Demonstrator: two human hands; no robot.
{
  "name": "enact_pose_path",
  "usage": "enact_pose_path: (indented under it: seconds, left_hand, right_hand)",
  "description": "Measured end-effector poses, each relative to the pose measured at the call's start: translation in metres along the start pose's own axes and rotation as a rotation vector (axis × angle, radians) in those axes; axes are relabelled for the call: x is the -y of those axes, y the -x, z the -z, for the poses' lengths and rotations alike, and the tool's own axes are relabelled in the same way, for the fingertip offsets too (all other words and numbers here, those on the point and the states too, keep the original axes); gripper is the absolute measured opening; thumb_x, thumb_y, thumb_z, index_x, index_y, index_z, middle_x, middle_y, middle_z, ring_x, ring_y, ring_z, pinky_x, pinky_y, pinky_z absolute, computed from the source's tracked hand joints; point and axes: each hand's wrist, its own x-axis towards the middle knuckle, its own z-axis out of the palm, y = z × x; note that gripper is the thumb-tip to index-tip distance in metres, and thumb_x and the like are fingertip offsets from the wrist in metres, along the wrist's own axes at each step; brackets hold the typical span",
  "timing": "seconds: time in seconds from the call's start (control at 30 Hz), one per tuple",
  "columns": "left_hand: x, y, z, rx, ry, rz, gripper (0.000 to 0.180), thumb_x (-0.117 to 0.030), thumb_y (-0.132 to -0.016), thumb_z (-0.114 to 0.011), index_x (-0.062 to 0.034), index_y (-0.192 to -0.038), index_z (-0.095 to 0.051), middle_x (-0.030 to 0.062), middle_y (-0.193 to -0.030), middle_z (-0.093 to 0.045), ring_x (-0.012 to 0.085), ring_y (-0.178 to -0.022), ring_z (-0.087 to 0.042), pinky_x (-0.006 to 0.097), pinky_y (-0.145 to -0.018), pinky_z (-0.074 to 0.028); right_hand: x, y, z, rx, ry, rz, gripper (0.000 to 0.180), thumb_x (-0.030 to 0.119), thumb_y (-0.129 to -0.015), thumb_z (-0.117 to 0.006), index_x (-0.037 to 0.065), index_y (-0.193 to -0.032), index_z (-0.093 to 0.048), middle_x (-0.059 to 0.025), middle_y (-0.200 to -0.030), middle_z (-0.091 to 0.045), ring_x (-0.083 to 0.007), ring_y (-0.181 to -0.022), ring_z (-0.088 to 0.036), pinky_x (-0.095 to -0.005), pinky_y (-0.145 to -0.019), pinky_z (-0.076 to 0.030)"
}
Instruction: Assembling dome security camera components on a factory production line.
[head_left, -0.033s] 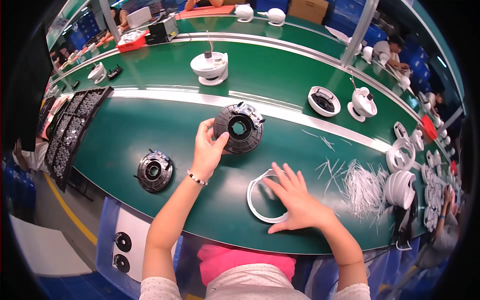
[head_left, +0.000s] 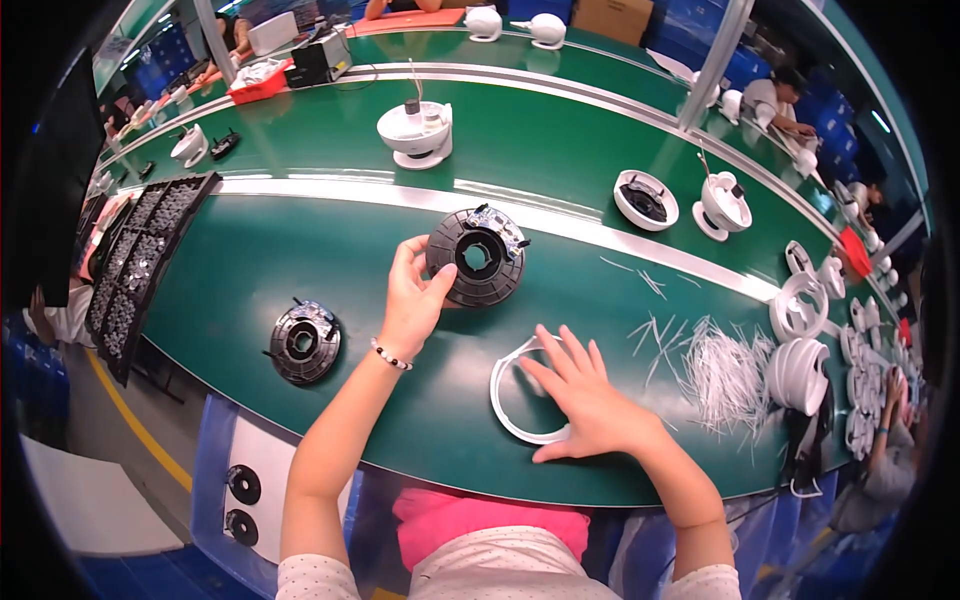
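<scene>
My left hand (head_left: 412, 312) grips a round black plastic disc (head_left: 462, 285) by its left edge, thumb on top, holding it up over the green table. The disc has a hole in the middle and a small blue circuit board (head_left: 497, 231) at its upper edge. My right hand (head_left: 592, 400) is spread open over the right side of a thin white ring (head_left: 497, 392) on the table, hiding that part of it. Whether the palm touches the ring, I cannot tell. A similar black disc with a circuit board (head_left: 304, 343) lies to the left of my left forearm.
A heap of thin white strips (head_left: 722, 375) and stacked white rings (head_left: 797, 378) lie on the right. At the left edge stands a black compartment tray (head_left: 150, 255) of small parts. Beyond a metal rail, a conveyor (head_left: 540, 150) carries white round housings (head_left: 415, 130). Other people work farther off.
</scene>
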Motion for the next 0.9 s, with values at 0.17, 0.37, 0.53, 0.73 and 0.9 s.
enact_pose_path:
  seconds: [0.17,0.37,0.53,0.73,0.9]
  left_hand:
    - [0.013,0.002,0.008,0.043,0.016,-0.039,0.035,0.002,-0.081,-0.048,-0.0003,-0.111,-0.031,0.0123,-0.106,-0.047,0.0144,-0.084,-0.056,0.024,-0.067,-0.053]
    - [0.009,0.005,0.0,0.04,-0.032,-0.064,0.032,0.001,-0.082,-0.047,0.0014,-0.111,-0.034,0.0119,-0.107,-0.049,0.0118,-0.088,-0.053,0.021,-0.07,-0.049]
    - [0.006,0.015,-0.008,0.002,-0.121,-0.098,0.027,-0.002,-0.083,-0.047,0.0013,-0.109,-0.039,0.0077,-0.094,-0.058,0.0062,-0.077,-0.054,0.018,-0.062,-0.044]
    - [0.03,0.021,-0.004,0.007,-0.241,-0.211,0.03,-0.007,-0.082,-0.039,0.0011,-0.111,-0.036,0.0127,-0.105,-0.05,0.0133,-0.096,-0.048,0.023,-0.081,-0.039]
    - [0.003,0.02,0.007,0.389,0.618,0.278,0.052,-0.029,-0.08,-0.035,-0.0018,-0.124,-0.032,0.0135,-0.122,-0.041,0.0254,-0.116,-0.038,0.038,-0.098,-0.029]
  right_hand:
    - [0.001,-0.004,0.006,-0.014,-0.005,-0.025,0.099,0.034,-0.049,-0.077,0.005,-0.128,-0.025,-0.0213,-0.138,-0.005,-0.0411,-0.126,-0.005,-0.0571,-0.099,-0.009]
    - [-0.016,-0.009,0.016,-0.16,-0.055,0.002,0.103,0.032,-0.044,-0.077,0.0,-0.127,-0.024,-0.0211,-0.127,-0.027,-0.0382,-0.117,-0.026,-0.0441,-0.098,-0.023]
    - [-0.045,-0.019,0.047,-0.67,-0.668,-0.187,0.107,0.028,-0.045,-0.081,-0.001,-0.129,-0.022,-0.0167,-0.127,-0.031,-0.026,-0.119,-0.032,-0.034,-0.097,-0.028]
    - [0.009,-0.079,0.005,-0.719,-0.396,-0.15,0.112,0.036,-0.045,-0.081,0.001,-0.129,-0.016,-0.022,-0.123,-0.027,-0.0348,-0.116,-0.029,-0.0405,-0.097,-0.027]
    - [0.01,-0.082,0.009,-0.752,-0.411,-0.074,0.114,0.035,-0.044,-0.082,0.001,-0.13,-0.015,-0.0204,-0.124,-0.026,-0.0322,-0.117,-0.029,-0.04,-0.097,-0.028]
